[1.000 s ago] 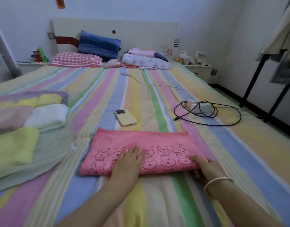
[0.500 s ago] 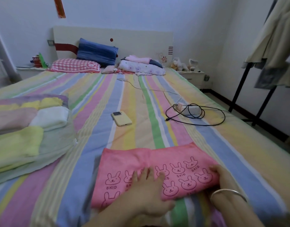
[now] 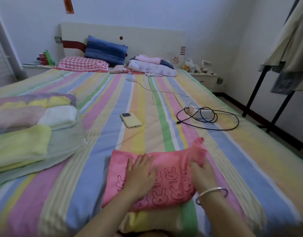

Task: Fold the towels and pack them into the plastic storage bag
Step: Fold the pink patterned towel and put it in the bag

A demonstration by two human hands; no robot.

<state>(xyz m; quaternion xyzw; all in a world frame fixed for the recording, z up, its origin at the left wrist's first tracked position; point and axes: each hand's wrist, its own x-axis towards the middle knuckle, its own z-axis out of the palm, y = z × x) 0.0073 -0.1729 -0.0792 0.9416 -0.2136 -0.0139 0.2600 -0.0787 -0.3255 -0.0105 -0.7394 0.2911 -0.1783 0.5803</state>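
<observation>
Since half a second ago the right end of the pink towel point(image 3: 166, 185) has come up off the bed: it lay flat then, and now it stands in a blurred, raised flap near the right hand point(image 3: 201, 171), which has moved inward from the towel's edge. That hand holds the lifted end, its fingers hidden in the cloth, with a silver bangle point(image 3: 211, 194) on the wrist. The left hand point(image 3: 140, 175) still lies on the middle of the towel, palm down with the fingers straight and spread, pressing it to the striped bedsheet point(image 3: 103, 127). The towel, printed with rabbit faces, lies near the foot of the bed, straight in front of the person. Well apart on the left lies the translucent plastic storage bag point(image 3: 67, 142), with folded towels showing through it: a white towel point(image 3: 59, 116) beside a yellow-green towel point(image 3: 22, 142), and pink and yellow ones behind. Further up the bed lie a yellow phone point(image 3: 130, 120) and a black cable point(image 3: 232, 124) looped round a white power strip point(image 3: 203, 114). A blue pillow point(image 3: 105, 49) and a red-checked pillow point(image 3: 82, 64) sit at the headboard.
</observation>
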